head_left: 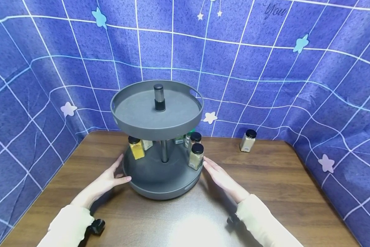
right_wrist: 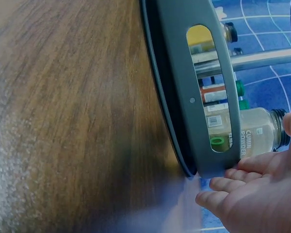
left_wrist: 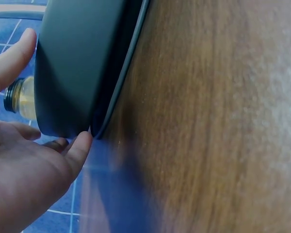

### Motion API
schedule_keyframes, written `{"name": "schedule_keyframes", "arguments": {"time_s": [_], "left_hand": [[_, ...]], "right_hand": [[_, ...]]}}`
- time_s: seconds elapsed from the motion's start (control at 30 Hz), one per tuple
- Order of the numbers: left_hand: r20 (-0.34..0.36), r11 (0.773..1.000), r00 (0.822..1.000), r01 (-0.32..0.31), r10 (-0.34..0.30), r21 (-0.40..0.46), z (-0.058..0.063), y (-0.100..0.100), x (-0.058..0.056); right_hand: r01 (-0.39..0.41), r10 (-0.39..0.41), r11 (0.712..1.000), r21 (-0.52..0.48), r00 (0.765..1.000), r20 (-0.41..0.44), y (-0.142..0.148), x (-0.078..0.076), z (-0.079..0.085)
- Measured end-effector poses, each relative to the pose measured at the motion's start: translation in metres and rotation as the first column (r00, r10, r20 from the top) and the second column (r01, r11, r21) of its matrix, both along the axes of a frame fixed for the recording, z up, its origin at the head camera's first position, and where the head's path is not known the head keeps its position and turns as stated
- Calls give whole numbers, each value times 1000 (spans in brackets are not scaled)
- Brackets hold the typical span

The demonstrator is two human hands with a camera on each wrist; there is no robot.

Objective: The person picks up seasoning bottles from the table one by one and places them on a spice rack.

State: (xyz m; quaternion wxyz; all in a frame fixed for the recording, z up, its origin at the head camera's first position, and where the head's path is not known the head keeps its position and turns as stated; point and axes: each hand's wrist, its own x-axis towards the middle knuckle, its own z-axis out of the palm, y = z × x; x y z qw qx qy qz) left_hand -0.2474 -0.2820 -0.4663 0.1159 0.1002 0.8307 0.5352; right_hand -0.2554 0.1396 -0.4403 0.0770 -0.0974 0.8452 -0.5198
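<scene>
A grey two-tier turntable stands on the wooden table in the head view. My left hand is at the left side of its lower tray, thumb and fingers spread apart, fingertips by the outer wall. On the opposite side my right hand lays fairly straight fingers along the tray's wall. The lower tray carries a jar of yellow spice at the left and a cumin powder jar at the right, near the right fingers. Behind that are another black-lidded jar and a green-lidded one, partly hidden.
Around its central post, the upper tray holds nothing. One black-lidded jar stands apart on the table at the back right. A blue grid-patterned cloth with stars hangs behind and along both sides.
</scene>
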Motion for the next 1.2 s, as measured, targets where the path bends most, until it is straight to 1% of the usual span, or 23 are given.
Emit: {"name": "schedule_keyframes", "arguments": {"time_s": [0.03,0.17,0.2,0.27,0.47,0.73,0.9,1.0,1.2], "left_hand": [[1,1000,1000,0,0,2,0,0,0],[-13,1000,1000,2,-2,5,1,1,1],[-17,1000,1000,2,-2,4,1,1,1],[-23,1000,1000,1,-1,2,0,1,1],[-21,1000,1000,-3,3,3,-2,1,2],[-40,1000,999,1,-2,-10,-3,2,2],[-26,1000,1000,3,-3,0,-1,3,3],[-25,1000,1000,2,-2,-10,-1,3,3],[-43,1000,999,-3,2,-29,-2,4,5]], "right_hand": [[-5,5,1000,4,1000,-6,-1,3,6],[-5,5,1000,6,1000,-2,-1,2,7],[0,0,1000,8,1000,7,-1,1,6],[6,-6,1000,9,1000,5,1,-7,-5],[-2,2,1000,23,1000,-7,0,-14,-6],[10,-10,1000,6,1000,18,0,-21,-8],[13,-13,1000,14,1000,-2,0,-24,-7],[12,-12,1000,21,1000,-13,-1,-27,-7],[14,-14,1000,-7,1000,-15,-2,-34,-7]]}}
